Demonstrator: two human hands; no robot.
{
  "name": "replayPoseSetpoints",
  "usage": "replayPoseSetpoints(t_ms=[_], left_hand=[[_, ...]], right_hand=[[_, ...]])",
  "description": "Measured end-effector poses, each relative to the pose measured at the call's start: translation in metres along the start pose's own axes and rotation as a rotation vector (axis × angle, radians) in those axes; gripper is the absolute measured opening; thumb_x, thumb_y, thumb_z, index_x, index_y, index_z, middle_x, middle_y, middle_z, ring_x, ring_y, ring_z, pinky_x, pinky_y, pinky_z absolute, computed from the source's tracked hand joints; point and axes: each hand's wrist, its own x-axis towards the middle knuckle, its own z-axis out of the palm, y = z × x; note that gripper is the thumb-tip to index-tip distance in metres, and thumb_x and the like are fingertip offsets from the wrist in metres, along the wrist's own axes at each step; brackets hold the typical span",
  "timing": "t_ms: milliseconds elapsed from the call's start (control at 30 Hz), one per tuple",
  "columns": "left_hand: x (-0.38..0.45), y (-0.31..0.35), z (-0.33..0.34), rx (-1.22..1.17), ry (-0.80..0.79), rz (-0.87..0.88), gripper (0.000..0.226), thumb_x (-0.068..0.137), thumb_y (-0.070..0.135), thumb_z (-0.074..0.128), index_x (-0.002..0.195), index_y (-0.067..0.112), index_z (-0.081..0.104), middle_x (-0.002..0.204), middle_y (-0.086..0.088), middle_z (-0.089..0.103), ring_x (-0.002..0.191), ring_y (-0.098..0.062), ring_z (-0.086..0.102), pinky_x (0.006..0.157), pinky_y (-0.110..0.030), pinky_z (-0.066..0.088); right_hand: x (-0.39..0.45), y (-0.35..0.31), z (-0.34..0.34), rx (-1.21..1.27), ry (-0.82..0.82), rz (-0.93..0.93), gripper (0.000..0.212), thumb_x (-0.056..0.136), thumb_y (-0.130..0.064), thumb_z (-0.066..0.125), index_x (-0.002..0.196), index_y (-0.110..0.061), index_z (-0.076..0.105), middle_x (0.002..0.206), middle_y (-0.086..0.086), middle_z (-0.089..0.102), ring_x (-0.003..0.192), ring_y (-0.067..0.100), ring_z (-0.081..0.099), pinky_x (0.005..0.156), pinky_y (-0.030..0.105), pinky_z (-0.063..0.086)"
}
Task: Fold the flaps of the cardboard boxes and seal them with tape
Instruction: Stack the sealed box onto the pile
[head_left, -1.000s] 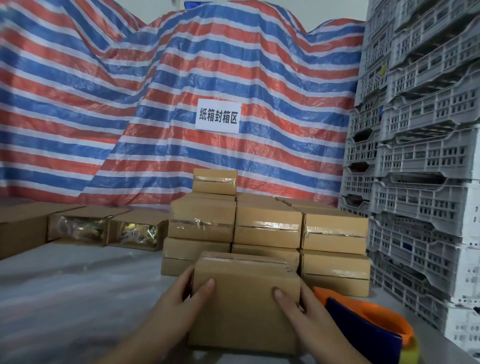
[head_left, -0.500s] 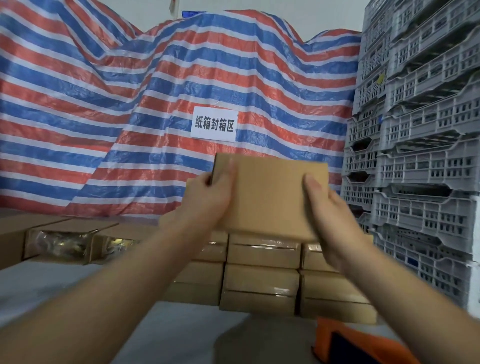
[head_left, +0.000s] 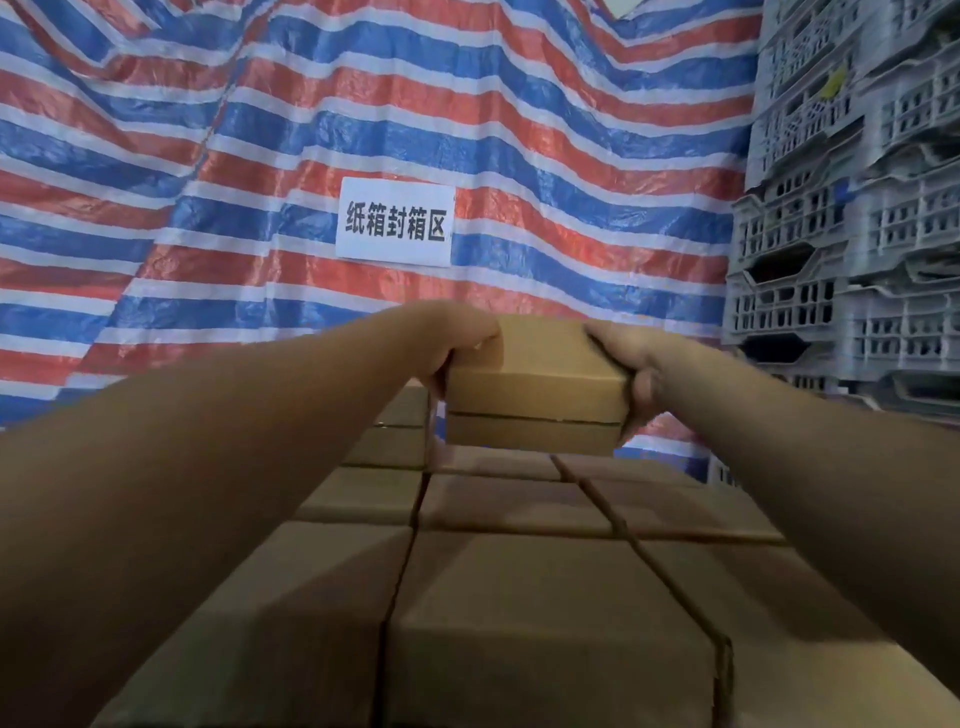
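Box (head_left: 535, 384), gripped at its short ends by left hand (head_left: 457, 338) and right hand (head_left: 631, 358), sits long axis crosswise, far out at the stack's (head_left: 519, 519) back row, equally near both hands.

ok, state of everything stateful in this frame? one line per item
held box: closed, gripped at both ends, over the back of the stack; cannot tell if it has landed
left hand: curled round the box's left end
right hand: curled round the box's right end
stacked boxes: closed, packed in rows
crates: stacked at right
sign: fixed to the striped tarp
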Motion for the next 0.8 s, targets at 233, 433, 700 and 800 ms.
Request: replayPoseSetpoints(t_ms=[233,433,700,800], left_hand=[[0.069,0.008,0.008,0.433,-0.003,-0.053,0.034,0.098,0.023,0.047,0.074,0.0,0.05,0.075,-0.016,0.053,0.072,-0.032,0.06,0.084,-0.046,0.056],[0.096,0.002,0.003,0.883,0.038,0.031,0.018,0.086,0.018,0.054,0.076,0.006,0.062,0.077,-0.01,0.058,0.074,-0.026,0.058,0.08,-0.031,0.051],[0.112,-0.039,-0.002,0.827,0.238,0.135,0.03,0.087,0.034,0.062,0.106,0.012,0.058,0.082,-0.001,0.052,0.081,-0.02,0.056,0.07,-0.029,0.049],[0.101,-0.044,-0.005,0.817,0.165,0.14,0.045,0.097,0.04,0.051,0.128,0.007,0.054,0.114,-0.009,0.06,0.107,-0.027,0.057,0.085,-0.033,0.047]], right_hand=[[0.091,0.003,0.01,0.01,-0.111,0.176,0.042,0.09,-0.059,0.055,0.096,-0.019,0.066,0.078,0.013,0.074,0.086,0.032,0.067,0.08,0.065,0.052],[0.117,0.008,0.022,-0.059,-0.116,0.226,0.045,0.091,-0.054,0.058,0.112,-0.014,0.064,0.107,0.019,0.07,0.098,0.039,0.068,0.085,0.073,0.048],[0.123,0.016,0.034,-0.088,-0.085,0.204,0.042,0.098,-0.049,0.049,0.106,-0.01,0.062,0.094,0.019,0.073,0.092,0.037,0.069,0.077,0.067,0.053],[0.116,0.018,0.034,-0.063,-0.09,0.184,0.043,0.099,-0.049,0.047,0.113,-0.01,0.059,0.105,0.019,0.069,0.096,0.038,0.067,0.076,0.065,0.054]])
